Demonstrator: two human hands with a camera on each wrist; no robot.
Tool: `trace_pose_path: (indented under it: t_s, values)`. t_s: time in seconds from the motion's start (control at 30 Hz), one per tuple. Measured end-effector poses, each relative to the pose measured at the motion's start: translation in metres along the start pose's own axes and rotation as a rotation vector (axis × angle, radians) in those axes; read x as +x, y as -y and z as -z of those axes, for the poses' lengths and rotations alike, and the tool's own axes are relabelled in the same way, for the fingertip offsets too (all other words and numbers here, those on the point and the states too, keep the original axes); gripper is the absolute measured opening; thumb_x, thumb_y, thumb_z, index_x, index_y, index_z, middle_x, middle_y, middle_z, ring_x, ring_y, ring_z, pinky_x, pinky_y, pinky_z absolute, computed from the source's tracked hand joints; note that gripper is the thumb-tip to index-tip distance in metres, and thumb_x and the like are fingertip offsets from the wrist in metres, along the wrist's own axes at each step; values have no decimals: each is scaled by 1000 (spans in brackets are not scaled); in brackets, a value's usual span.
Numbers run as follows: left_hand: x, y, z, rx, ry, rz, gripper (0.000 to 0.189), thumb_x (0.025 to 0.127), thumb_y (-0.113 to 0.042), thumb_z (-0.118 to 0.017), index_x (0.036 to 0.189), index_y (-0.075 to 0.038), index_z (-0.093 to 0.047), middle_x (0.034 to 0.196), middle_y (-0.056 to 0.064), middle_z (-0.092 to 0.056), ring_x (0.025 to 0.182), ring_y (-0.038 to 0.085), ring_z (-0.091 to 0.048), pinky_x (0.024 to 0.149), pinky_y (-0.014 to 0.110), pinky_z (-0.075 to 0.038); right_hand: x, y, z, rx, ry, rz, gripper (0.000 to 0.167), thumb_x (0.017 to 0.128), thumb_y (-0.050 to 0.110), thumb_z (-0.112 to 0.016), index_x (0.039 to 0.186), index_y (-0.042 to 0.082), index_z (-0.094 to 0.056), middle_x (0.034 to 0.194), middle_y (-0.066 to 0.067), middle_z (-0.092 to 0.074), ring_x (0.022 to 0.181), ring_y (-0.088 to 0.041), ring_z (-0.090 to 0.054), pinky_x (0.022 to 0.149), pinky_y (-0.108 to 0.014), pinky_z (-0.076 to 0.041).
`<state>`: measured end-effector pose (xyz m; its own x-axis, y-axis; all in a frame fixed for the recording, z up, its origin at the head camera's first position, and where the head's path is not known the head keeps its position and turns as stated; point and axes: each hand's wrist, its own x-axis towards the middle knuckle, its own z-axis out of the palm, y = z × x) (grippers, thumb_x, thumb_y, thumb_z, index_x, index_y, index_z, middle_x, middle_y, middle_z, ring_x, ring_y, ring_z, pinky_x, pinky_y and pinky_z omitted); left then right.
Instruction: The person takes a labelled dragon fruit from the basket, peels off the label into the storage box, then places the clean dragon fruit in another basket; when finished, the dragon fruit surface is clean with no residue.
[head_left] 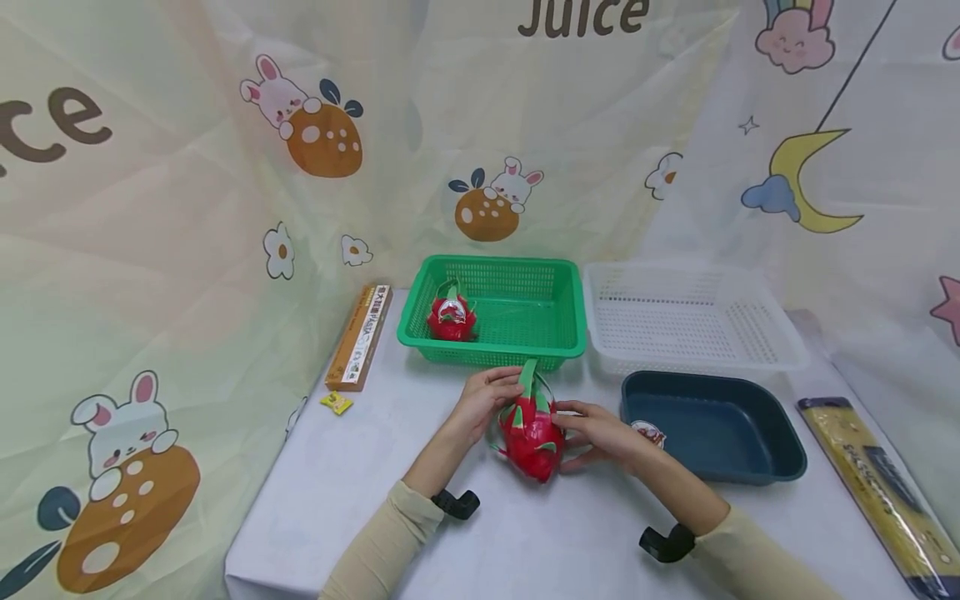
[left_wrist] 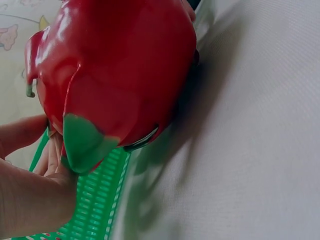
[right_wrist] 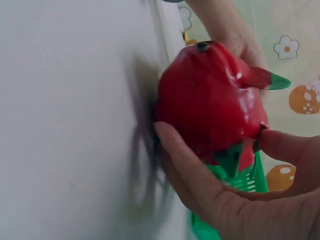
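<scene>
A red dragon fruit (head_left: 532,437) with green-tipped scales is held between both hands, just in front of the green basket (head_left: 491,353). My left hand (head_left: 486,404) grips its upper left side near the green leaves; in the left wrist view the fruit hides part of the fingers. My right hand (head_left: 600,433) holds the right side, and in the right wrist view its thumb and fingers (right_wrist: 192,165) curl around the skin. A shadow lies on the cloth beneath the fruit. A second dragon fruit (head_left: 452,319) with a label sits inside the green basket, at its left end.
Right of the green basket stands a white basket (head_left: 693,360). A dark blue tray (head_left: 712,442) is close to my right forearm, with a round sticker (head_left: 648,432) by its left side. Yellow-brown packages lie at the left (head_left: 360,337) and right (head_left: 877,492), plus a small yellow packet (head_left: 337,403).
</scene>
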<state>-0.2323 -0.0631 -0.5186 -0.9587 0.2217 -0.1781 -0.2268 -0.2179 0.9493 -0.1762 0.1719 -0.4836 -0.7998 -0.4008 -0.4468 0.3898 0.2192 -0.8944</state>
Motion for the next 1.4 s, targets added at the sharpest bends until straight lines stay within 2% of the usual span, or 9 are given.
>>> trace_pose_path:
  t_s: [0.2, 0.33, 0.53, 0.7, 0.87, 1.13, 1.4]
  values:
    - [-1, 3, 0, -9, -8, 5, 44, 94, -6, -75, 136, 3, -65, 128, 16, -71, 105, 14, -71, 92, 27, -60, 1, -12, 2, 122, 18, 3, 62, 107, 22, -57, 157, -9, -34, 151, -30, -48, 130, -43, -56, 95, -58, -58]
    - [0, 2, 0, -8, -1, -6, 45, 94, -5, -75, 137, 4, -64, 128, 17, -71, 104, 14, -71, 91, 26, -60, 2, -16, 3, 156, 23, 31, 57, 110, 18, -51, 156, -12, -33, 150, -31, -48, 126, -39, -60, 95, -57, -58]
    - [0, 0, 0, 1, 17, 1, 44, 94, -7, -75, 136, 2, -65, 126, 16, -72, 104, 15, -72, 91, 26, -60, 4, -18, 2, 137, -14, 70, 52, 109, 14, -52, 152, -13, -40, 143, -28, -54, 114, -32, -66, 92, -54, -60]
    - [-1, -1, 2, 14, 80, 0, 44, 95, -7, -74, 137, 1, -64, 128, 15, -72, 107, 16, -72, 92, 27, -60, 0, -18, 2, 89, -29, 87, 51, 107, 11, -54, 150, -14, -42, 136, -25, -59, 106, -29, -68, 90, -54, -61]
    - [0, -3, 3, -15, 132, -9, 46, 96, -6, -72, 140, 2, -61, 131, 15, -71, 109, 17, -71, 91, 29, -61, -8, -15, 5, 55, -6, 112, 55, 105, 11, -59, 150, -16, -42, 136, -25, -61, 105, -28, -69, 89, -53, -62]
    - [0, -9, 4, -64, 158, -32, 41, 100, -7, -68, 139, 5, -60, 132, 23, -68, 103, 20, -75, 102, 41, -57, -27, -6, 15, 57, 2, 143, 61, 102, 14, -65, 150, -16, -41, 130, -22, -66, 105, -30, -74, 84, -48, -64]
    - [0, -14, 3, -69, 156, -33, 37, 100, -9, -69, 136, 1, -63, 131, 23, -69, 102, 21, -75, 98, 38, -60, -45, 9, 29, 35, 10, 137, 61, 103, 14, -63, 150, -16, -39, 127, -19, -67, 103, -31, -74, 85, -43, -64]
